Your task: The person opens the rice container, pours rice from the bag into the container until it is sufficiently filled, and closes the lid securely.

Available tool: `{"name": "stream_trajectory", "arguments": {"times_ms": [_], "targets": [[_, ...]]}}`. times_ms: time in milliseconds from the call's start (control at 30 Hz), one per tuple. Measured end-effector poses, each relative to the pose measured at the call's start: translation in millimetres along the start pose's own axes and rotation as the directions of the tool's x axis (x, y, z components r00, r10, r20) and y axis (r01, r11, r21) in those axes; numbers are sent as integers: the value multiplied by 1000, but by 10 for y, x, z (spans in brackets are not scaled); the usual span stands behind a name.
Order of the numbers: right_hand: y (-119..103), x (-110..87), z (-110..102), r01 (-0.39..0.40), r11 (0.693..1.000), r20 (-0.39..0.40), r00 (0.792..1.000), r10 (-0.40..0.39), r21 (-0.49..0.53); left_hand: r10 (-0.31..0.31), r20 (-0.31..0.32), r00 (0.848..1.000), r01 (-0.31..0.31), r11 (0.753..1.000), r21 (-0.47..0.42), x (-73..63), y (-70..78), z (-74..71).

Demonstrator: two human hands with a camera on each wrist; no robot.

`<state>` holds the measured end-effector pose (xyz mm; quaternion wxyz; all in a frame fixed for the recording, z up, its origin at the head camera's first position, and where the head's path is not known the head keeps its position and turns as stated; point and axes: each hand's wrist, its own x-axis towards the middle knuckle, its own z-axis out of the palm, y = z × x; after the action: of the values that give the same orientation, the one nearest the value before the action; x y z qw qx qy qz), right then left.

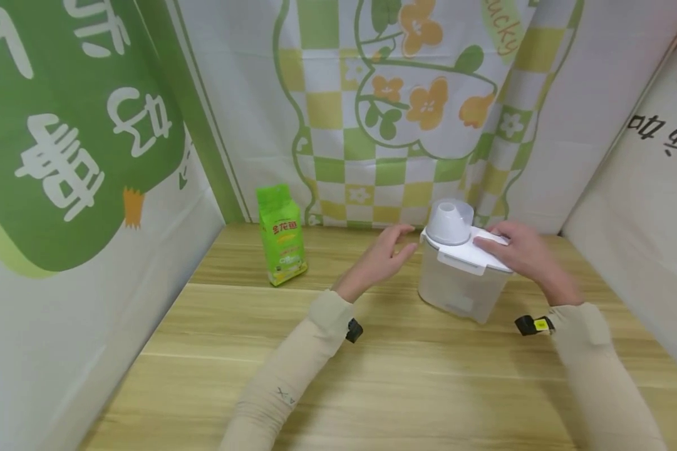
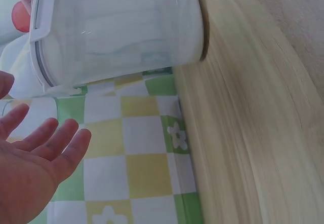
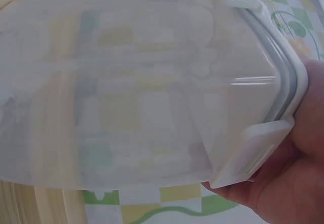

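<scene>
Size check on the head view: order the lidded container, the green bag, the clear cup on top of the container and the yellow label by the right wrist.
Largest to smallest:
1. lidded container
2. green bag
3. clear cup
4. yellow label

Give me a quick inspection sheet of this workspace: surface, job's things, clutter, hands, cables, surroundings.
Surface: wood-grain table.
Job's things: translucent container standing upright, with its white lid on top and a clear cup upside down on the lid; contents not clear.
Clutter: only a green packet, upright, left of the container and apart from it.
Left hand: fingers spread beside the container, apparently not touching it.
Right hand: grips the lid's right side, thumb on top.
Cables: nothing seen.
Surroundings: printed cloth hangs behind the table and on both sides.
</scene>
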<state>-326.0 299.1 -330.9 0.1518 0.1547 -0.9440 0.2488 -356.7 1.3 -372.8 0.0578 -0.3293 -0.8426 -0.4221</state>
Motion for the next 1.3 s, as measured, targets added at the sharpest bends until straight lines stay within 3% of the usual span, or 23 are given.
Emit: {"name": "stream_trajectory", "arguments": {"times_ms": [233,433,700,1033,1300], "targets": [[-138,35,119,6,999,-1,1000,-6,35,30,-3,1000,-30,999,21,-135,9,-60],[-262,92,210,-4,997,7,1000,3,77,-11,17,1000,11,1000,21,-234,30,-120],[-455,194,381,12,992,22,1000,-15,125,-63,-8,998,62,995,-78,-431,12,-242],[-659,236,583,62,980,-23,998,-59,189,-94,-59,994,95,996,4,-667,43,-394],[-824,249,753,110,968,-72,993,-96,224,-159,-118,980,164,986,36,-776,15,-514]]}}
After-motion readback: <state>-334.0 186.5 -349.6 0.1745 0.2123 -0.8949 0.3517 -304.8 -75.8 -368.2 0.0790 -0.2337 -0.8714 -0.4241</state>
